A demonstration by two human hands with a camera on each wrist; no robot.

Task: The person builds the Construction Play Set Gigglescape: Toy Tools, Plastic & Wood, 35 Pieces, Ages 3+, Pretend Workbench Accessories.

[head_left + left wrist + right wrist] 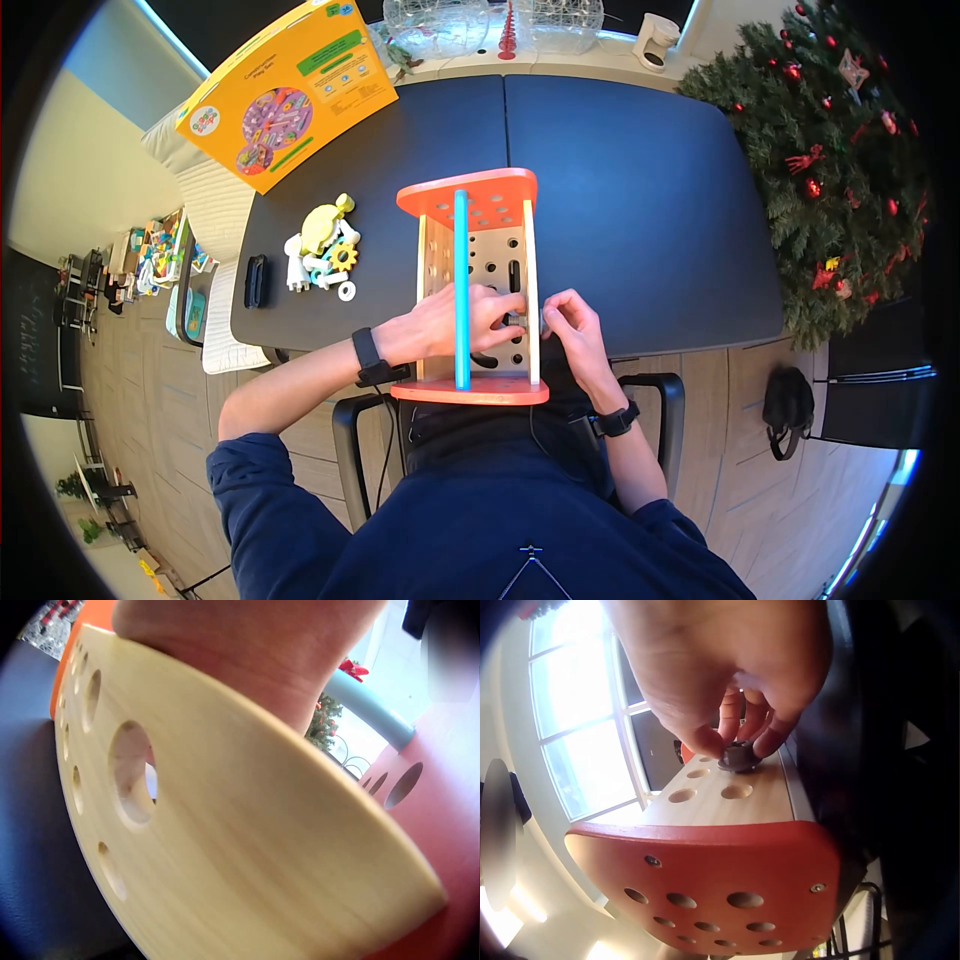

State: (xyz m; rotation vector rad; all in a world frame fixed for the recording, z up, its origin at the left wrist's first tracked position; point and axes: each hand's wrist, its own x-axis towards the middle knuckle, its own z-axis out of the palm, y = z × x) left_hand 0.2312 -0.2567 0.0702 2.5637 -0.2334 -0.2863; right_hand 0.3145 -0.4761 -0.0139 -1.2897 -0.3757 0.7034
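Note:
A wooden toy toolbox (433,245) with red end panels and a blue rod handle (462,290) stands at the table's near edge. My left hand (455,318) reaches over its left wall, under the rod. Inside, its fingertips pinch a small grey piece (517,321) at the right wall. On that wall's outer face, my right hand (577,325) pinches a grey toy bolt (740,756), its flange close against the wood among round holes. In the left wrist view the pale left wall (247,817) hides the left fingers.
Yellow, white and blue toy parts (325,245) are piled on the dark table (620,200), left of the toolbox. A black case (257,281) lies beside them. Behind stands a yellow box (290,95). A decorated Christmas tree (820,160) is at the right.

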